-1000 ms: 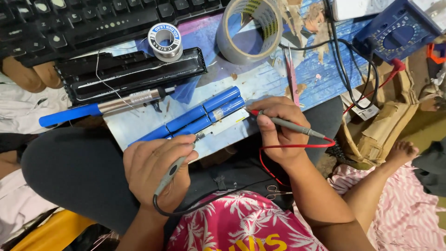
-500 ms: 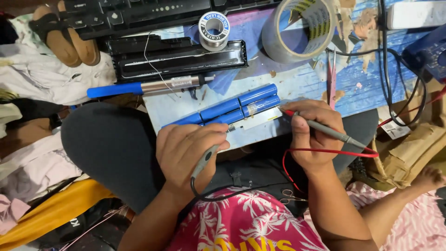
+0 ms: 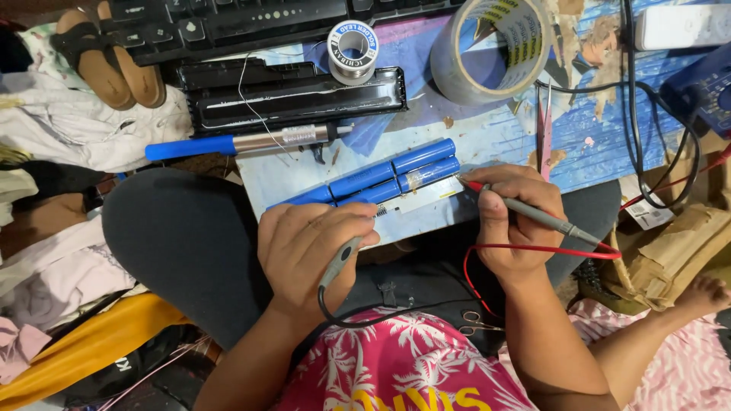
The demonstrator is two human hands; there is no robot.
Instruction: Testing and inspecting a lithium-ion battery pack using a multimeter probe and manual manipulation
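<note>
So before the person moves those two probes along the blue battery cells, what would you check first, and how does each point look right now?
1. Right hand has a firm grip on the red-tipped probe: ok.
2. Red tip touches the end of the blue battery cells: looks ok, contact itself too small to confirm.
3. Left hand holds the grey probe with the black lead: ok.
4. That probe's tip on a terminal: cannot tell, fingers hide it.
5. Red lead free of snags: ok, it loops loose under the right wrist.
6. Soldering iron lies apart from the cells: ok.
</note>
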